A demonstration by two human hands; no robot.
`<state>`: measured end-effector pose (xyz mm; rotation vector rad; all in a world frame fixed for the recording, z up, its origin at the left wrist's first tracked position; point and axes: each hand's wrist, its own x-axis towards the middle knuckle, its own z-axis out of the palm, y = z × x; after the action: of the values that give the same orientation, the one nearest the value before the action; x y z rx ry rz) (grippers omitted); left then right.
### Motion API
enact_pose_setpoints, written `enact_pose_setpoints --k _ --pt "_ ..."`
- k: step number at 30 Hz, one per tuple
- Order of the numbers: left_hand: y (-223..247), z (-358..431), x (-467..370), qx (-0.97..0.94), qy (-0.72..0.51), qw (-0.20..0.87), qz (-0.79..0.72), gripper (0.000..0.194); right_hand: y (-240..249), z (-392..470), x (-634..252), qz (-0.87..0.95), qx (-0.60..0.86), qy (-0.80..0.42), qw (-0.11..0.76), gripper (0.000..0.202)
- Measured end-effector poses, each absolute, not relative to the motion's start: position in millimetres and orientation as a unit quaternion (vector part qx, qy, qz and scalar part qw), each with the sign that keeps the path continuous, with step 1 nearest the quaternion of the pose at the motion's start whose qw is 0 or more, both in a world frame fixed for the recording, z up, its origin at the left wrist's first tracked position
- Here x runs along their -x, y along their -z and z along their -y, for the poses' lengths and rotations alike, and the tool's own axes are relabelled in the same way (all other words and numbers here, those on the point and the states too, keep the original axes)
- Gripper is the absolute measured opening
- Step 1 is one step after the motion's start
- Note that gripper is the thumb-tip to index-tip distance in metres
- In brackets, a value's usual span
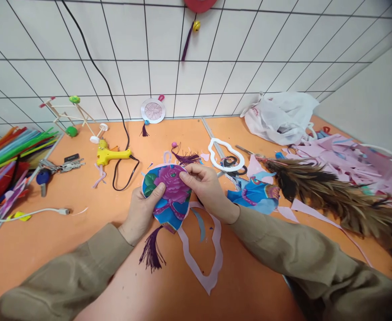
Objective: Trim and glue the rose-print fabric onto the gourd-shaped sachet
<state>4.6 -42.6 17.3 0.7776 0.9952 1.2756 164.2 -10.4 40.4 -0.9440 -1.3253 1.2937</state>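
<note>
Between my two hands is a flat fabric ornament (pixel 173 191), blue with a large purple flower and green leaves. My left hand (pixel 142 209) grips its left side, thumb on the front. At the upper right edge, my right hand (pixel 206 187) pinches it with thumb and fingers. From its bottom hangs a dark purple tassel (pixel 152 250), and a pale loop (pixel 167 156) sticks up behind its top. Below lies a pale pink cut-out frame (pixel 212 281). To the right are a white scalloped frame (pixel 241 161), black-handled scissors (pixel 231 161) partly under it, and blue patterned fabric scraps (pixel 254 196).
A yellow glue gun (pixel 113 154) with a black cord, keys (pixel 72 165) and a white cable (pixel 48 211) lie left. Colourful pipe cleaners (pixel 18 147) fill the far left. Rightward are brown feathers (pixel 336 191), pink scraps (pixel 359 162) and a white plastic bag (pixel 279 116).
</note>
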Motion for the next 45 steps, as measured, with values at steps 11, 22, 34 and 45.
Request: enact_pose_setpoints --k 11,22,34,45 --pt "-14.8 42.8 -2.6 -0.338 -0.56 0.639 -0.405 0.028 -39.2 10.3 -163.8 0.55 0.406 -0.523 0.508 0.025" --pt "-17.5 38.7 -5.8 -0.306 -0.588 0.632 -0.401 0.02 -39.3 9.0 -167.5 0.561 0.396 -0.536 0.491 0.035" --pt "-33.1 21.6 -6.8 -0.206 -0.635 0.615 -0.419 0.024 -38.5 19.5 -166.1 0.586 0.383 -0.616 0.362 0.035" --pt "-31.8 8.0 -9.6 -0.196 -0.644 0.576 -0.463 0.017 -33.0 17.7 -163.1 0.54 0.407 -0.644 0.357 0.031"
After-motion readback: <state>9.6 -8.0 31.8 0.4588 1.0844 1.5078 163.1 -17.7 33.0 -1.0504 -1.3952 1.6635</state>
